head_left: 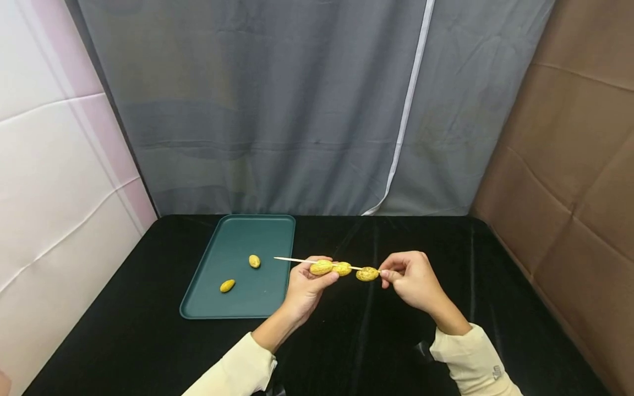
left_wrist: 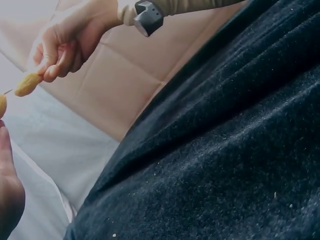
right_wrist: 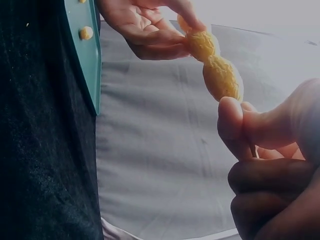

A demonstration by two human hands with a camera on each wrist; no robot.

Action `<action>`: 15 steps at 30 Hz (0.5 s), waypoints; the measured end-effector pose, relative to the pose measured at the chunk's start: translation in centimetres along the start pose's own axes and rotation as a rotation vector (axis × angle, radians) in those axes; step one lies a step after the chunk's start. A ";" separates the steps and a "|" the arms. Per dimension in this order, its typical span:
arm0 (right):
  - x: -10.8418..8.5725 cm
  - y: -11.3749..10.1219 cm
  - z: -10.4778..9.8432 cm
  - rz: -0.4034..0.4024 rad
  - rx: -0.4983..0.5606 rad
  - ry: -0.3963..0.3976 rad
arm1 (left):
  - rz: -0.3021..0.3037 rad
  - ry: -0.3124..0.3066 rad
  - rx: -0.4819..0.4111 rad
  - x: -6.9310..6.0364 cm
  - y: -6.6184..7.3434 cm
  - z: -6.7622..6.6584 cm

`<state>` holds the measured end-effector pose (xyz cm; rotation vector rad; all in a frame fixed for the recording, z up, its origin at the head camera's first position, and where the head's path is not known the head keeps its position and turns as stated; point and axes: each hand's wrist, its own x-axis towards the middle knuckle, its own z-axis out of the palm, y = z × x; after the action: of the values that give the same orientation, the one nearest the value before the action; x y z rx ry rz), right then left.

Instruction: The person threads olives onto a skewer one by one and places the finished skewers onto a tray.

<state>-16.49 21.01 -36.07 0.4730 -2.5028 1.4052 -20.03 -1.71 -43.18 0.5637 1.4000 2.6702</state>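
A thin wooden skewer (head_left: pixel 292 259) runs roughly level above the table, its pointed end to the left. Threaded on it are a left yellow oval piece (head_left: pixel 322 267), a middle one (head_left: pixel 342 268) and a right one (head_left: pixel 367 274), all wrinkled like small potatoes; their exact kind is unclear. My left hand (head_left: pixel 303 289) pinches the left and middle pieces between thumb and fingers. With thumb and forefinger, my right hand (head_left: pixel 413 280) pinches the skewer's right end, close beside the right piece. In the right wrist view, a bit of skewer (right_wrist: pixel 254 150) shows between the right fingers.
On the left of the black-covered table (head_left: pixel 396 341) lies a green tray (head_left: pixel 238 308). Two loose yellow pieces rest on it, one farther back (head_left: pixel 255 261) and one nearer (head_left: pixel 227 286). A grey curtain (head_left: pixel 277 110) closes the back, and a brown panel (head_left: pixel 569 165) stands right.
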 end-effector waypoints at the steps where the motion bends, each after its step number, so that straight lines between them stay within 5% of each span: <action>1: 0.0 0.0 0.0 0.001 -0.007 0.000 | -0.002 -0.003 0.007 0.0 -0.1 0.0; 15: 0.1 -0.4 0.4 0.001 -0.036 -0.021 | -0.052 0.014 0.034 -0.1 -0.1 0.5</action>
<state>-16.42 20.42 -35.93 0.4813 -2.5407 1.3601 -19.75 -1.30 -43.05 0.5055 1.4460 2.6195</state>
